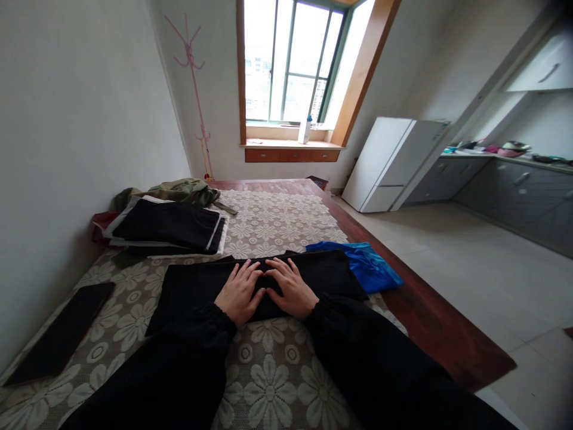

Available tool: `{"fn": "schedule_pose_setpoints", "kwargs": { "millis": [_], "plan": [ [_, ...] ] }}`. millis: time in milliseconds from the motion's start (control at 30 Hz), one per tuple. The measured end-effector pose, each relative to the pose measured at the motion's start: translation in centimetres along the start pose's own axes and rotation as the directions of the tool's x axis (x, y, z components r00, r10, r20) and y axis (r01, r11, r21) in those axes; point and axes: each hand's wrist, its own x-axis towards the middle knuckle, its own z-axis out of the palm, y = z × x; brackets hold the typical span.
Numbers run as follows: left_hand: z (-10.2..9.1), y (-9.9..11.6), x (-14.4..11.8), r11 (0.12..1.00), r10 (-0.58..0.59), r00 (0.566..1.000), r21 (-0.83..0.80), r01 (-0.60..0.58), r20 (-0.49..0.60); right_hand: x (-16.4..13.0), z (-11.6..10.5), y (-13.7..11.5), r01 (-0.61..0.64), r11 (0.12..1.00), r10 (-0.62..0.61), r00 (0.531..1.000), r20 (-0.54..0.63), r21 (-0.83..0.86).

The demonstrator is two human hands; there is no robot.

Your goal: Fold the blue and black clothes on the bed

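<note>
A black garment point(188, 289), folded into a long flat strip, lies across the lace-covered table in front of me. My left hand point(242, 292) rests flat on its middle, fingers stretched out. Beside it my right hand point(290, 288) also lies flat on the black cloth, its fingers spread. The thumbs and index fingers of both hands nearly meet. A blue shiny garment point(373, 269) sits partly behind the right end of the black one. Which kind of garment the black one is, I cannot tell.
A stack of folded clothes point(168, 224) stands at the back left, with an olive garment point(185, 190) behind it. A dark flat slab point(62, 331) lies at the left. The wooden table edge point(430, 322) runs along the right. A white fridge point(389, 161) stands beyond.
</note>
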Motion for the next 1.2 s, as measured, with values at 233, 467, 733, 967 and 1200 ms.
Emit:
{"fn": "schedule_pose_setpoints", "kwargs": {
  "millis": [233,467,733,967,1200],
  "plan": [
    [-0.08,0.07,-0.01,1.0,-0.004,1.0,0.005,0.004,0.005,0.0,0.04,0.06,-0.004,1.0,0.004,1.0,0.009,-0.006],
    [0.01,0.04,-0.02,1.0,0.004,1.0,0.001,-0.004,-0.006,-0.04,0.21,0.09,-0.01,1.0,0.011,1.0,0.028,-0.023],
    [-0.02,0.03,-0.04,1.0,0.005,1.0,0.0,-0.005,-0.01,-0.07,0.3,0.2,-0.013,0.999,0.014,0.999,0.038,-0.034],
    [0.1,0.0,0.01,1.0,-0.01,1.0,0.006,0.01,0.004,-0.12,0.34,0.23,-0.012,0.999,0.013,0.999,0.045,-0.041],
    [0.15,-0.03,-0.01,1.0,-0.01,1.0,-0.011,0.01,-0.001,-0.04,0.15,0.16,-0.006,1.0,0.007,0.999,0.046,-0.012]
  ]
}}
